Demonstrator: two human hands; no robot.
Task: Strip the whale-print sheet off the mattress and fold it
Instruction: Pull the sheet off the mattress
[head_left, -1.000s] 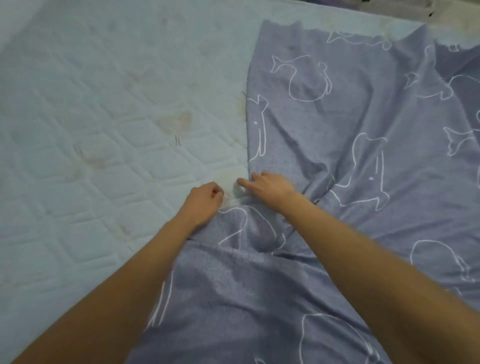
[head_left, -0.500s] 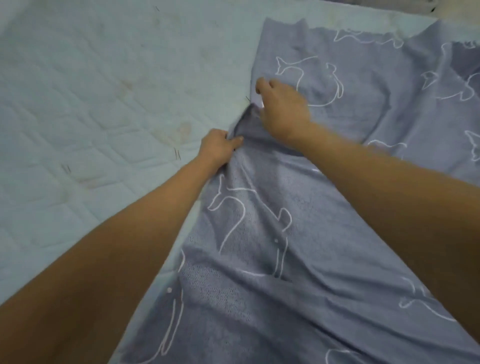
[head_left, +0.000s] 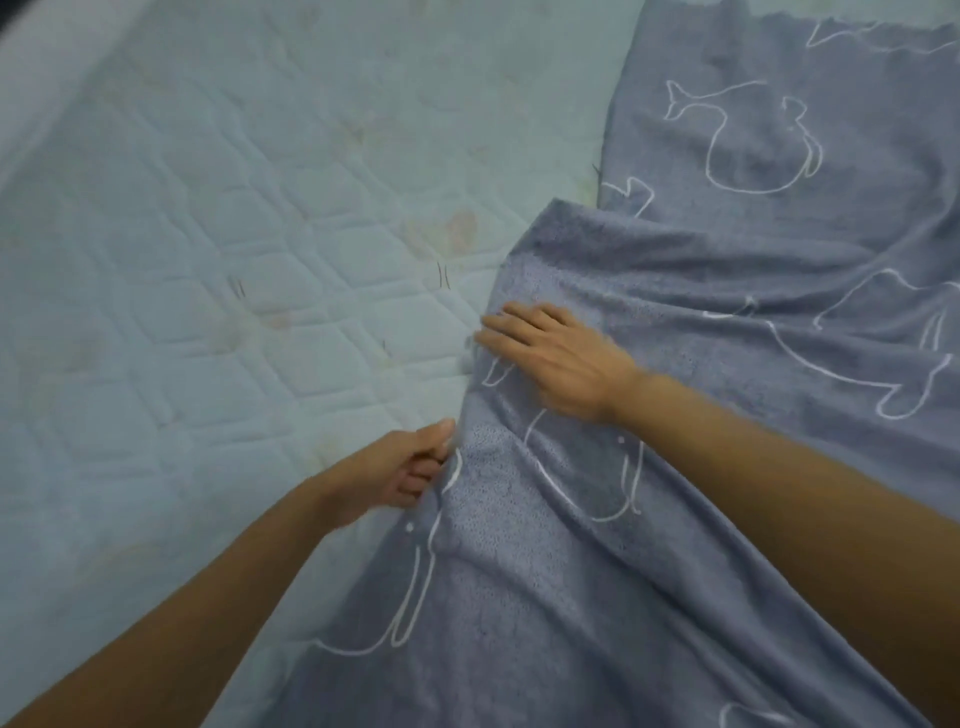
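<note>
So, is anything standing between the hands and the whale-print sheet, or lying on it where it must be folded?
Nothing visible does. The left hand grips the edge of the sheet directly, the right hand rests flat on it, and no object shows on the cloth.

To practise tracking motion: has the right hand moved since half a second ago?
Yes: the right hand drew back toward the person, from beyond the mattress stain to nearer than it.

There are no words, numbers or labels to read here. The sheet (head_left: 737, 291) has only white whale drawings on it, with no letters. The mattress (head_left: 208, 249) has only stitched squares and a few stains.
</note>
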